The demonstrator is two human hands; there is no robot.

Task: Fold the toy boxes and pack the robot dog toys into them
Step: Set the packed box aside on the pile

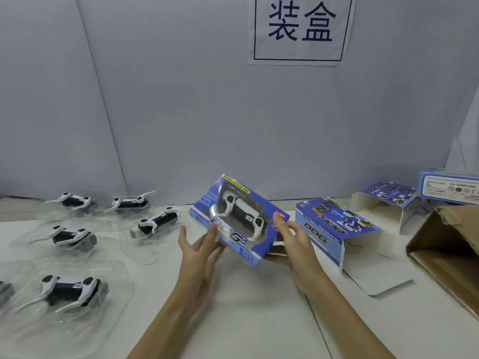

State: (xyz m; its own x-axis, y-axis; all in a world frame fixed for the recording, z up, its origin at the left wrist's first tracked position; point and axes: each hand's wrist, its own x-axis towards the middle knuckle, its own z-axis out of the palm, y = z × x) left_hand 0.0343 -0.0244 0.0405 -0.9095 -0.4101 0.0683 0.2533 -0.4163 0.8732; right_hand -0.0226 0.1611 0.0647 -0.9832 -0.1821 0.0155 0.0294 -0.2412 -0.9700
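- Two bare forearms reach forward from the bottom edge over the white worktop (259,307), converging on a blue box.
- Left hand (197,252) is raised palm-inward with fingers straight and spread; its fingertips meet the box's lower left edge, gripping nothing.
- Right hand (293,242) grips the right end of the filled box (233,218), thumb on the front face and fingers curled behind.
- Filled box is held above the worktop at centre, tilted, its long axis running from upper left to lower right; a white-and-black robot dog (242,212) shows through its clear window, lying along the same axis.
- Nearest toy dog (71,290) lies at lower left in a clear plastic tray, lengthwise left to right.
- Four more toy dogs (158,222) sit in trays farther back on the left.
- Half-folded box (334,229) lies just right of the hands, its white flaps open.
- Brown carton (445,250) is at the right edge.
- Another open box (388,198) and a closed box (448,187) stand behind.
- Paper sign (300,29) hangs on the back wall.
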